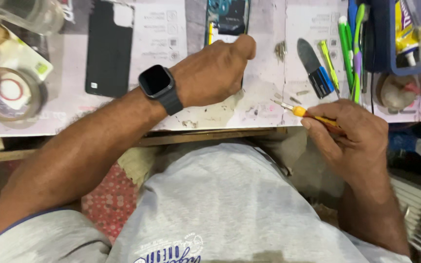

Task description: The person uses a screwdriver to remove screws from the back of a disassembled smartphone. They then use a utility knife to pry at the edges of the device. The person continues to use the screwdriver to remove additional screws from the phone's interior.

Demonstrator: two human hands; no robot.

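Two hands: both at the near edge of the worktable [123, 119], seen from above the person's lap.
Screwdriver: thin, yellow-orange handle [313, 116], metal tip pointing left, lying low over the table's front edge, right of centre.
Right hand: [352, 139] fingers curled tight round the screwdriver handle, holding it.
Opened phone: [227, 19] back off, dark insides showing, at the far middle of the table, lower part hidden by the left hand.
Left hand: [215, 73] knuckles up, pressed down on the opened phone, thumb toward the far side; fingers curled under, cannot tell how much they clasp.
Wrist: dark smartwatch [158, 83] on the left arm.
Back cover: black phone back [109, 48] flat on the table, just left of the left hand, apart from it.
Tools right: blue-and-black flat pry tool [315, 70], green-handled tools [352, 53] beside it, well clear of the right hand.
Blue tray: [383, 44] far right corner, holds a glue tube and small bits.
Tape roll: clear roll [10, 95] at the left end.
Table surface: white, stained, scattered small screws near the middle.
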